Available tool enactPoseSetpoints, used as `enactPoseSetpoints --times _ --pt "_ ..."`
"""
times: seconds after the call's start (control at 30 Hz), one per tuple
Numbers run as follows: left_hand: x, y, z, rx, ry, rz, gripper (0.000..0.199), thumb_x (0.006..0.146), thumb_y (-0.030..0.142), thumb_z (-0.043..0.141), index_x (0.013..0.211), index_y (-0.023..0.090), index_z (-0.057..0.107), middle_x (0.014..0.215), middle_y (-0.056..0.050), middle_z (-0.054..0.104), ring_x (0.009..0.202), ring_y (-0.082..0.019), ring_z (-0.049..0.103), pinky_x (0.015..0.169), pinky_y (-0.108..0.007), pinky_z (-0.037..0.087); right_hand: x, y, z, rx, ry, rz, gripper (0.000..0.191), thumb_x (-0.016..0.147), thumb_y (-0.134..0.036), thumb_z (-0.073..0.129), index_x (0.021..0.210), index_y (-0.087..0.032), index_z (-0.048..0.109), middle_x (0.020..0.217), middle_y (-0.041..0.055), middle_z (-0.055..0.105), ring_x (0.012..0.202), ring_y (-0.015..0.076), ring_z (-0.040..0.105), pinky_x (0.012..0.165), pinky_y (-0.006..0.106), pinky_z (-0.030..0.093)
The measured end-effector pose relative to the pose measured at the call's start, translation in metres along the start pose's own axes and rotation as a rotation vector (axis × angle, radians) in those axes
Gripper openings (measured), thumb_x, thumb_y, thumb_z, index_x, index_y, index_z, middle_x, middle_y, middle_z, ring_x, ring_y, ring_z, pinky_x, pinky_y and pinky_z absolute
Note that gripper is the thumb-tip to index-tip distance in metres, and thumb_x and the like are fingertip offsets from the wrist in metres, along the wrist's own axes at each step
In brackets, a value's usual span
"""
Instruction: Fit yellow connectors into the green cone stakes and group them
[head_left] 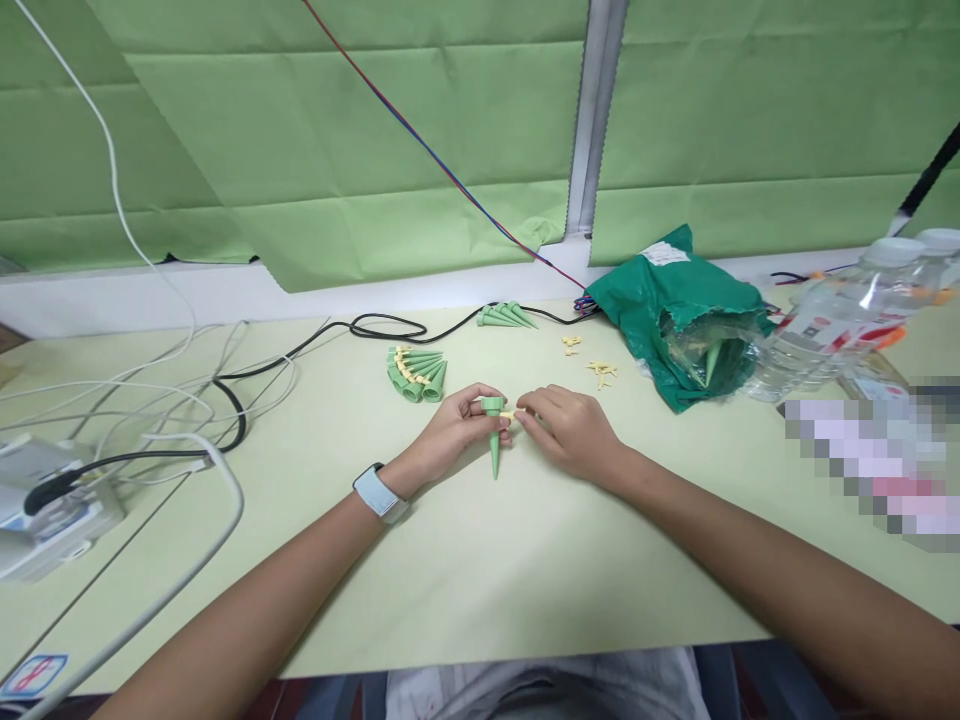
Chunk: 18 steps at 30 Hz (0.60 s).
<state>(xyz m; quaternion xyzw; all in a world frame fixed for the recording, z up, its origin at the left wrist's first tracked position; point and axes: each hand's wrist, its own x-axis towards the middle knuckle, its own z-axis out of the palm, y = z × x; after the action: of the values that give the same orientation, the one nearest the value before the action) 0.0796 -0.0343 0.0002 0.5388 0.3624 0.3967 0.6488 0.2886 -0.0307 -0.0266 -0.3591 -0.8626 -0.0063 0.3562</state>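
My left hand is closed around the upper part of a green plant-watering spike, which points down toward me with its wide collar on top. A small yellow valve piece sticks out from the spike's right side. My right hand pinches the outer end of that piece; its fingertips partly hide it. Beyond my left hand lies a fanned group of green spikes with yellow pieces. Farther back is a smaller group of green spikes. Loose yellow pieces lie beyond my right hand.
A torn green bag with a spike inside lies at the back right, beside clear plastic bottles. Tangled cables and a white power strip occupy the left. Green covering hangs behind the table.
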Motion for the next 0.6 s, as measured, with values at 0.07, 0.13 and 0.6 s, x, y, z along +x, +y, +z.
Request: enactPoseSetpoints --times 0.07,0.13,0.6 --pt "0.0006 -0.0013 -0.0021 0.008 -0.007 0.003 0.031 0.079 0.023 0.081 0.103 0.018 0.062 0.076 0.001 0.066 0.074 -0.019 0.071 0.081 -0.038 0.056 0.0 -0.0009 -0.0013 0.009 -0.01 -0.048 0.02 0.104 -0.032 0.048 0.104 -0.02 0.063 0.093 0.0089 0.072 0.085 0.0218 0.062 0.071 0.034 0.039" --pt "0.0011 -0.0033 -0.0047 0.032 -0.009 0.018 0.032 0.079 0.024 0.081 0.104 0.018 0.063 0.073 0.002 0.064 0.074 -0.019 0.072 0.082 -0.037 0.056 0.0 -0.0027 -0.0021 0.01 -0.034 -0.071 0.019 0.104 -0.029 0.046 0.102 -0.02 0.063 0.092 0.0085 0.072 0.085 0.0217 0.062 0.071 0.033 0.039" --pt "-0.0013 -0.0016 -0.0071 0.017 -0.12 0.004 0.03 0.082 0.026 0.081 0.106 0.017 0.066 0.075 -0.001 0.067 0.075 -0.019 0.071 0.082 -0.037 0.055 0.0016 -0.0085 -0.0094 0.149 -0.105 0.012 0.026 0.103 -0.029 0.046 0.084 -0.021 0.061 0.075 0.0017 0.065 0.066 0.015 0.055 0.06 0.03 0.03"
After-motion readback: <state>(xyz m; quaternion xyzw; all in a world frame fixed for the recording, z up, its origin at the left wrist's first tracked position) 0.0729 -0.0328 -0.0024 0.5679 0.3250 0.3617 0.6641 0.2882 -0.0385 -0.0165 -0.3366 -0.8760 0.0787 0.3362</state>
